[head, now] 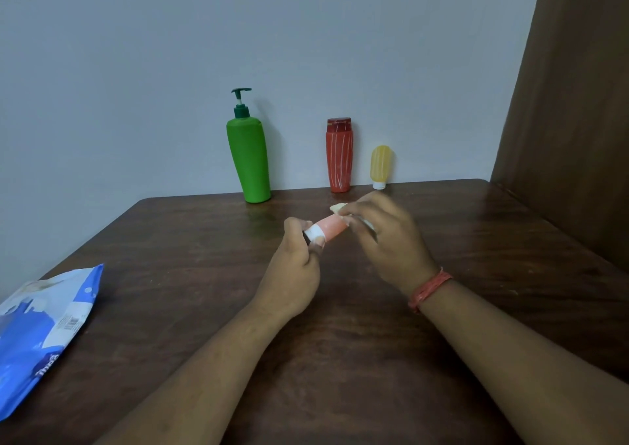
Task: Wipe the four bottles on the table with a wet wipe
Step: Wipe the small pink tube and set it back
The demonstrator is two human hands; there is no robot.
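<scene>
A big brown wooden counter (pixel 340 359) is filling most of the view, and a pale wall (pixel 238 36) is standing behind it, with a dark brown panel (pixel 571 104) going up on the right side. A blue and white pack of wipes (pixel 44 335) is lying flat near the left edge of the counter, well apart from the hands. At the back, by the wall, three bottles are standing up straight in a row. The tall green pump bottle (pixel 250 158) is standing on the left, the red bottle (pixel 339 157) with thin white lines is standing in the middle, and the little yellow bottle (pixel 381 167) is standing on its white cap just beside the red one. Nothing is lying between these bottles and the hands. The left hand (pixel 299 260) is curling its fingers and thumb around the white end of a small pink bottle (pixel 328 228), holding it up above the middle of the counter. This pink bottle is lying on its side, with its long way running from lower left to upper right, and its white end is pointing toward the left hand. The right hand (pixel 384 237) is bending over the other end and pinching a white wet wipe (pixel 338 208) against it, hiding that tip. A red thread band (pixel 429 289) is sitting around the right wrist.
</scene>
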